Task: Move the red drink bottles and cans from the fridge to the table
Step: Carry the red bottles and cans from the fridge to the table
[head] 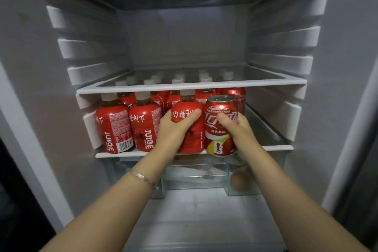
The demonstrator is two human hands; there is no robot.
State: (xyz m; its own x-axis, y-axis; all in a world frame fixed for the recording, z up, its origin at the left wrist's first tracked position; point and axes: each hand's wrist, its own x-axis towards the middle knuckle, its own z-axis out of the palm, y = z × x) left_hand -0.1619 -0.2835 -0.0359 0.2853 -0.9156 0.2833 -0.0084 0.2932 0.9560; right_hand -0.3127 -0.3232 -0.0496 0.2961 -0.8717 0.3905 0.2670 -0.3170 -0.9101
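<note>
Inside the open fridge, several red juice bottles with white caps stand on the lower glass shelf. My left hand is wrapped around the front red juice bottle in the middle of the row. My right hand grips a red cola can just right of it; the can's base overhangs the shelf's front edge. Two more juice bottles stand to the left. Another red can stands behind the held one.
An upper glass shelf sits just above the bottle caps. Below the drinks shelf is a clear drawer with an egg-like object at its right. Fridge walls with ribbed rails close in on both sides.
</note>
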